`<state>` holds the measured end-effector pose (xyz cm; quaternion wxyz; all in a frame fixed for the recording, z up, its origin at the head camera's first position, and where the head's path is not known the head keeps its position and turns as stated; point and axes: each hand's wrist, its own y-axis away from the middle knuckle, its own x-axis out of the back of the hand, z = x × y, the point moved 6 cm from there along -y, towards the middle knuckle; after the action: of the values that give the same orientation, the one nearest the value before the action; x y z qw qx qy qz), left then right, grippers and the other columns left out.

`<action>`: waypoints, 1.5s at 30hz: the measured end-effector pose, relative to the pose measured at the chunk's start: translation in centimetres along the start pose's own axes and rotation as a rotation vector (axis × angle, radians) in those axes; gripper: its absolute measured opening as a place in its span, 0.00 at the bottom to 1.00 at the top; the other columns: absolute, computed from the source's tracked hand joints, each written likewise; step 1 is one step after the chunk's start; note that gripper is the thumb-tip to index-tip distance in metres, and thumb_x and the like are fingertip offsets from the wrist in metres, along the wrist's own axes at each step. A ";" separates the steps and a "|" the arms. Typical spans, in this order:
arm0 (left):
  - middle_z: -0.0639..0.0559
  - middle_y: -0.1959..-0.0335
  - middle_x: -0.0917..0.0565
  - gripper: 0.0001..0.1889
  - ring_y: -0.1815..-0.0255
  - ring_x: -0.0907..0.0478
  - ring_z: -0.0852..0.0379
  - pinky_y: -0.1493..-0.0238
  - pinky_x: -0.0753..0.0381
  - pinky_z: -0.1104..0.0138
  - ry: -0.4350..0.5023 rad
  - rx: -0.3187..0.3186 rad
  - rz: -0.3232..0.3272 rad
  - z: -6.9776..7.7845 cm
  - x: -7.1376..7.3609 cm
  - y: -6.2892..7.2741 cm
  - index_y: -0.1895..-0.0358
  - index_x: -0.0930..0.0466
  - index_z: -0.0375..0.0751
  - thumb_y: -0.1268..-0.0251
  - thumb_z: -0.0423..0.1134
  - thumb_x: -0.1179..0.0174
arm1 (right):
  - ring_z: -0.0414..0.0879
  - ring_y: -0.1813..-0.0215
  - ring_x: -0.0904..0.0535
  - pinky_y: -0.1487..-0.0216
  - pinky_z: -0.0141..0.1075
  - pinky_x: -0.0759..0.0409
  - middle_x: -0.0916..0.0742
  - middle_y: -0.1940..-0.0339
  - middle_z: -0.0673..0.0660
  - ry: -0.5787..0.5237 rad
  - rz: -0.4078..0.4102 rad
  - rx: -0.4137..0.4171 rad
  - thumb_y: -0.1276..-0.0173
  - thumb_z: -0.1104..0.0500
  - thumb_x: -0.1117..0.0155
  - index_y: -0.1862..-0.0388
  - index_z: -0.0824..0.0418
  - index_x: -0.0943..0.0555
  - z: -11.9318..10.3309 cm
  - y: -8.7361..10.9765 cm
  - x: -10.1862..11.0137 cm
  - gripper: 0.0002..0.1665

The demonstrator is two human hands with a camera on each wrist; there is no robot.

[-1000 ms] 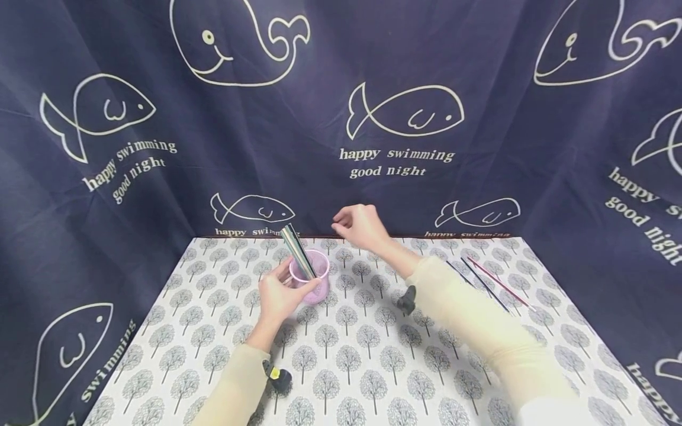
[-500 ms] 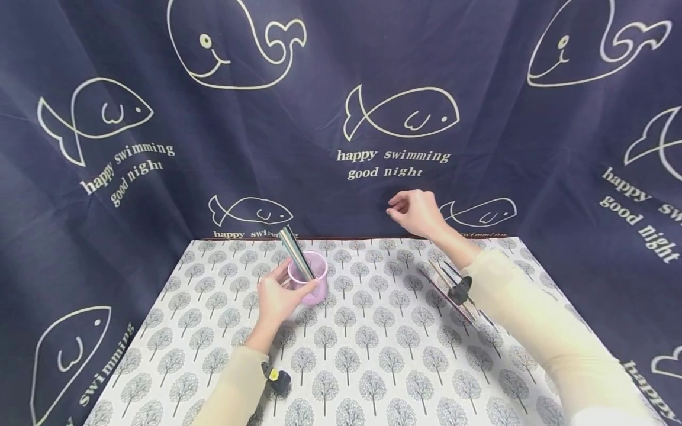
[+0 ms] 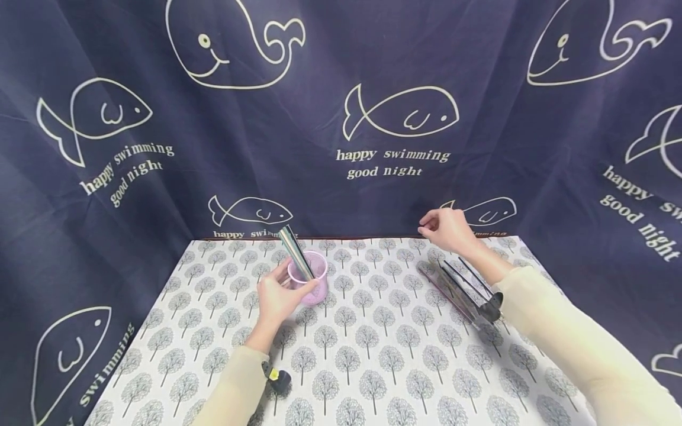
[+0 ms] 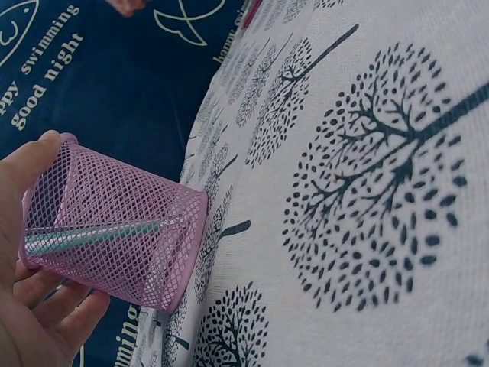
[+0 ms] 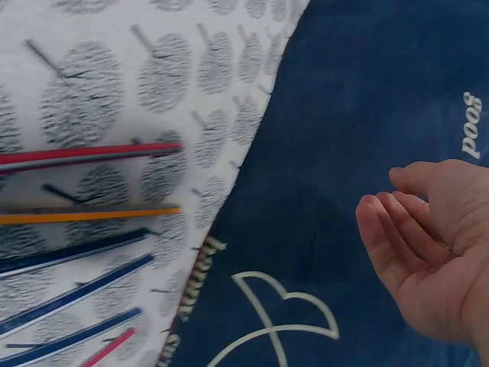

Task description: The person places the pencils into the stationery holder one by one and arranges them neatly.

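Observation:
My left hand (image 3: 278, 297) grips the rim and side of a pink mesh pen holder (image 3: 315, 293) standing on the table. A bundle of coloured pencils (image 3: 295, 253) leans to the left inside it. Through the mesh in the left wrist view, a teal pencil (image 4: 92, 236) shows. My right hand (image 3: 449, 229) hovers over the table's back right, holding nothing, its fingers loosely bent. Several coloured pencils lie below its wrist, partly hidden by the wrist camera. The right wrist view shows a red pencil (image 5: 92, 157), an orange pencil (image 5: 92, 216) and a blue pencil (image 5: 76, 294).
The table (image 3: 367, 361) has a white cloth printed with grey trees. A dark blue curtain (image 3: 319, 148) with fish and whale drawings hangs behind its back edge and along both sides.
My right hand has moved right from near the pen holder, over and past the loose pencils, then down slightly. My left hand and the pen holder have stayed in place.

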<state>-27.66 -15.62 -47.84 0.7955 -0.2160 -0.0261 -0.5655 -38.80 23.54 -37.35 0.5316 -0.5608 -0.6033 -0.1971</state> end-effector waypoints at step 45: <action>0.31 0.37 0.15 0.47 0.44 0.10 0.35 0.46 0.06 0.55 0.020 0.055 -0.020 -0.1 -0.1 0.0 0.31 0.21 0.32 0.58 0.44 0.11 | 0.45 0.76 0.17 0.64 0.50 0.11 0.09 0.78 0.55 0.038 -0.158 0.089 0.45 0.67 0.29 0.73 0.65 0.12 0.7 4.1 -5.2 0.01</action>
<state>-27.75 -15.57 -48.00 0.7957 -0.1881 -0.0358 -0.5746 -36.47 22.93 -43.57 0.5502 -0.4835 -0.6435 -0.2223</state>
